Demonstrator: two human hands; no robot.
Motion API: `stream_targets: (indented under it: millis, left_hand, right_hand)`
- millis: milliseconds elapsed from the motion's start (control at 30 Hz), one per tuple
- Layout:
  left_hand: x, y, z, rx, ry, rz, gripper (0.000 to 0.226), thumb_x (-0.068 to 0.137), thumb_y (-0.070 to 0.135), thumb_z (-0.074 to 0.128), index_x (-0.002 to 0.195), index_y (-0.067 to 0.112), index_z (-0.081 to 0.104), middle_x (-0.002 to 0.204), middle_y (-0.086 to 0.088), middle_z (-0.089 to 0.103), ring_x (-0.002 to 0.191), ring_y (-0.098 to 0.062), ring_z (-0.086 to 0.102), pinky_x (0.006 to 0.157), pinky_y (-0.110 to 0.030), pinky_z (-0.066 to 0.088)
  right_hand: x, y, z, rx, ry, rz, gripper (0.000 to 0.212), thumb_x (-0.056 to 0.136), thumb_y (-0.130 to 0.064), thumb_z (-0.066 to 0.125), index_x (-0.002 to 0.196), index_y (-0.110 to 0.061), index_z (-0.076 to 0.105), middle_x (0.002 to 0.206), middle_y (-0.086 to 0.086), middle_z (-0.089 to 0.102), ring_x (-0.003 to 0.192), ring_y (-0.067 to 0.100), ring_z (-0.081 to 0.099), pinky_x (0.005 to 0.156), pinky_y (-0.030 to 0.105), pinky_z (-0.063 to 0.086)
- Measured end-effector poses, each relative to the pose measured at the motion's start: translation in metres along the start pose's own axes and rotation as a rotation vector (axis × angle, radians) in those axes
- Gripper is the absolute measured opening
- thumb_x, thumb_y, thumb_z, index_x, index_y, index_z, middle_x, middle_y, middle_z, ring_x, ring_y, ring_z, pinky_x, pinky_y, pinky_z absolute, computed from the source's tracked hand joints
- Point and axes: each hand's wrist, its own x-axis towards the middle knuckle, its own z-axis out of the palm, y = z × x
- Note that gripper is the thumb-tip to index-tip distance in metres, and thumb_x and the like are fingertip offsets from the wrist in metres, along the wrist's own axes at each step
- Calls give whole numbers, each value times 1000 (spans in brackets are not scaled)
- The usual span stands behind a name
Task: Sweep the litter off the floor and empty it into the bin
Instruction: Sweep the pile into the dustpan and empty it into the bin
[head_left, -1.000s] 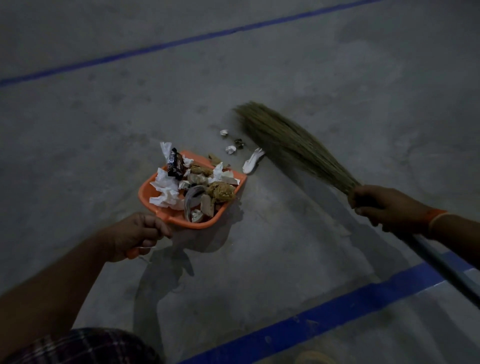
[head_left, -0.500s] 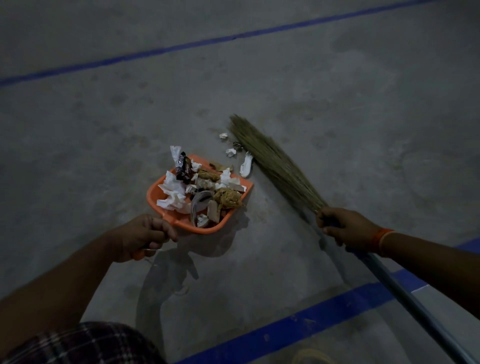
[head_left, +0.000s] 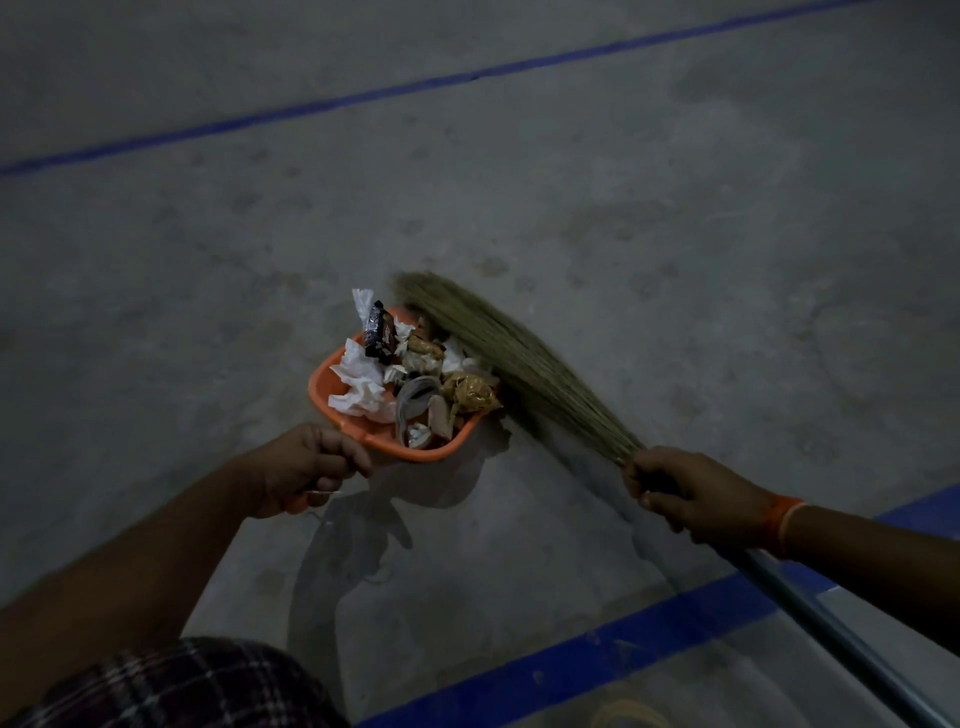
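Observation:
An orange dustpan (head_left: 324, 384) rests on the grey concrete floor, piled with litter (head_left: 415, 374): crumpled white tissue, a dark wrapper, brown scraps. My left hand (head_left: 306, 467) grips its handle at the near end. My right hand (head_left: 696, 493) is closed around the grass broom (head_left: 519, 364) where the bristles meet the grey metal pole. The bristles lie pressed against the dustpan's open right edge, covering whatever small scraps lay on the floor there. No bin is in view.
A thick blue floor line (head_left: 597, 660) crosses the near right, and a thin blue line (head_left: 363, 96) runs across the far floor. A checked cloth (head_left: 171, 686) shows at the bottom left. Something yellowish (head_left: 628, 714) lies at the bottom edge.
The broom swept left across the floor to the dustpan's mouth. The white scraps that lay beside the pan are no longer visible on the floor. The dustpan hand stayed in place.

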Motion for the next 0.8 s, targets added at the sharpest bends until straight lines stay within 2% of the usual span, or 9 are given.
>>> stream_targets:
  millis: [67, 133, 267, 433, 567, 700, 800]
  left_hand:
    - [-4, 4, 5, 23, -1, -5, 29, 92, -18, 40, 92, -10, 68, 55, -11, 48, 36, -6, 37, 35, -14, 30]
    - [-6, 7, 8, 36, 0, -12, 25, 92, -18, 40, 98, -13, 64, 47, -5, 45, 34, -5, 37, 34, -14, 29]
    - [-7, 6, 6, 41, 18, -22, 26, 92, -17, 41, 96, -10, 66, 49, -5, 46, 35, -6, 37, 34, -14, 29]
    - [-11, 5, 6, 15, 21, -16, 26, 92, -18, 40, 97, -12, 65, 51, -6, 49, 35, -5, 38, 33, -14, 29]
    - [-15, -1, -2, -29, 20, -23, 32, 91, -18, 41, 90, -6, 71, 56, -10, 49, 37, -7, 38, 33, -15, 30]
    - [-22, -3, -5, -26, 34, -47, 26, 93, -18, 38, 99, -13, 63, 49, -6, 47, 33, -5, 36, 30, -14, 29]
    - [-20, -7, -15, -37, 24, -42, 30, 91, -18, 42, 92, -8, 70, 60, -7, 45, 37, -8, 35, 33, -15, 29]
  right_hand:
    - [-6, 3, -1, 35, 15, -2, 18, 95, -11, 55, 93, -28, 59, 96, -7, 56, 66, 18, 62, 53, 37, 57]
    - [-10, 6, -6, 45, 39, -4, 18, 95, -11, 55, 93, -28, 60, 96, -9, 56, 67, 18, 62, 53, 36, 57]
    - [-11, 13, -25, 16, 63, -10, 22, 95, -10, 57, 92, -31, 60, 90, -17, 56, 67, 17, 62, 53, 33, 57]
    - [7, 16, -52, -106, 81, -2, 20, 94, -8, 58, 92, -28, 60, 90, -6, 58, 68, 7, 61, 51, 23, 52]
    - [36, 10, -70, -161, 75, 21, 16, 93, -6, 59, 94, -22, 60, 91, -1, 60, 63, 15, 61, 48, 24, 52]
    - [69, 4, -74, -262, 15, 23, 13, 93, -7, 57, 98, -18, 60, 93, 7, 63, 65, 26, 64, 46, 19, 49]
    - [87, -2, -72, -338, -52, -28, 14, 92, -9, 58, 94, -23, 59, 90, 8, 65, 63, 26, 64, 46, 15, 47]
